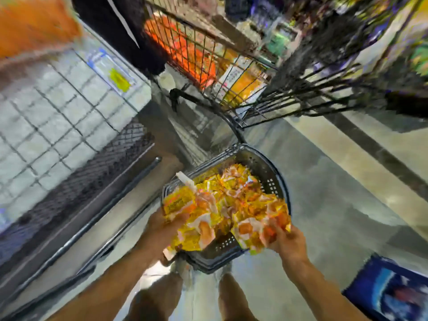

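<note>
The yellow packets (228, 205) are heaped in the dark basket (276, 174), just beyond both grips. The left grip (166, 225) is clamped on packets at the near-left edge, and the right grip (287, 240) on packets at the near-right edge. Both are equally near.

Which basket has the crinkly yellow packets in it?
The dark plastic basket close to the person, where the left hand and right hand grip yellow packets. The wire cart farther off holds bigger orange and yellow packs.
</note>
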Action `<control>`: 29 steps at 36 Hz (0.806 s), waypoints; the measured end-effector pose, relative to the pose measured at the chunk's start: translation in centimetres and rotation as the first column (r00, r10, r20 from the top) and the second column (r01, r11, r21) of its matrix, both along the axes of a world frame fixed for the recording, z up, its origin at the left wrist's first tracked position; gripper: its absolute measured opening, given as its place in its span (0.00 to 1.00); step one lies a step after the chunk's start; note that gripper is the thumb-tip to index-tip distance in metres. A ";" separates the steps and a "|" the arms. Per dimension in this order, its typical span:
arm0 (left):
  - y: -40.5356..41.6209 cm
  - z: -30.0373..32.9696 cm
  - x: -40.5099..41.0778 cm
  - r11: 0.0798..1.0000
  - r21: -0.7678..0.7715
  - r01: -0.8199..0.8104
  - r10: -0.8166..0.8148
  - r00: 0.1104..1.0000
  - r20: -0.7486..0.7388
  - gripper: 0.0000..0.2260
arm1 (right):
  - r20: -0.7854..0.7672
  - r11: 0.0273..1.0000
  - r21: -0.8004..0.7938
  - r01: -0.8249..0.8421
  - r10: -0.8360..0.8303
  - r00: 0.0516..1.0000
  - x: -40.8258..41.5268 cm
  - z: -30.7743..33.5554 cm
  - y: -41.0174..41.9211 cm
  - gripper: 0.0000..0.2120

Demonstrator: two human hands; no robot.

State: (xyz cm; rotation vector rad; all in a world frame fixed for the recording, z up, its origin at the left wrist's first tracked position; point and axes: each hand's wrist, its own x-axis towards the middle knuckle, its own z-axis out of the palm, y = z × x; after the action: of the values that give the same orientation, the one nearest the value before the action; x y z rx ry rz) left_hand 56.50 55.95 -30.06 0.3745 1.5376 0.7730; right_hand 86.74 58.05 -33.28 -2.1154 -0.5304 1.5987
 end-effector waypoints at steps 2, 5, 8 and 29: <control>-0.5 4.2 -0.3 0.999 0.034 -0.014 0.015 1.000 -0.023 0.14 | -0.022 1.000 0.006 -0.007 0.007 1.000 -0.1 3.9 0.0 0.06; -2.4 9.7 -0.8 0.995 0.038 -0.092 0.093 0.996 -0.015 0.07 | -0.060 0.999 0.033 -0.006 0.008 0.998 -0.8 9.7 -0.2 0.06; -5.5 14.1 -1.1 0.976 0.018 -0.219 0.218 0.975 0.041 0.18 | -0.094 0.997 0.033 -0.069 0.072 0.993 -1.1 14.6 -0.9 0.12; -26.6 23.7 -1.7 0.548 0.184 -0.816 0.815 0.570 0.100 0.32 | -0.455 0.870 0.073 -0.488 0.465 0.759 -11.0 27.2 -5.5 0.16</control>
State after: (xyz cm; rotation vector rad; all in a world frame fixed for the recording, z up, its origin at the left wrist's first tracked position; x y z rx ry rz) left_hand 54.76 29.34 -6.33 -0.2578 1.6084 1.6896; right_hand 75.78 52.51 -6.05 -1.6021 -0.9198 2.3324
